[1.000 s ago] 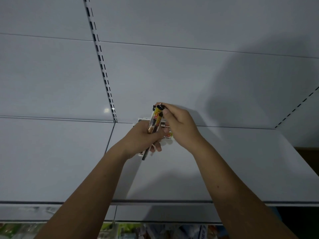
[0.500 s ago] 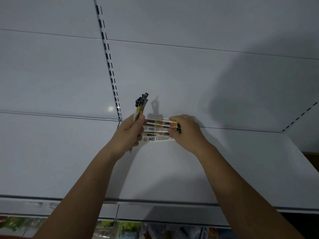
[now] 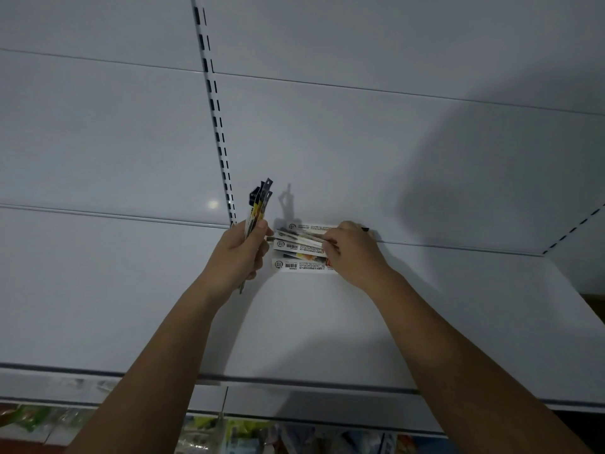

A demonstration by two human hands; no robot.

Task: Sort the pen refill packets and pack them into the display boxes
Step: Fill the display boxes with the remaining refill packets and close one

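White shelving fills the head view: a flat shelf (image 3: 442,322) runs out to a plain back panel (image 3: 360,142), with a slotted upright (image 3: 214,119) dividing the panel on the left. Near the back edge of the shelf, just right of the upright's foot, a small pile of pen refill packets (image 3: 299,265) lies flat, lengthwise left to right, with barcode ends to the left.

The left hand (image 3: 235,257) grips a bundle of packets (image 3: 258,208) upright, with its fingers and thumb curled round the middle and the dark header ends fanned out above the fist.

The right hand (image 3: 355,257) rests on the right end of the pile. Its fingertips appear to pinch the uppermost packet (image 3: 302,238), which is tilted slightly off the rest, though the dim light makes the hold hard to read.

Below the shelf's front lip, packaged goods (image 3: 229,434) show only as a blur.
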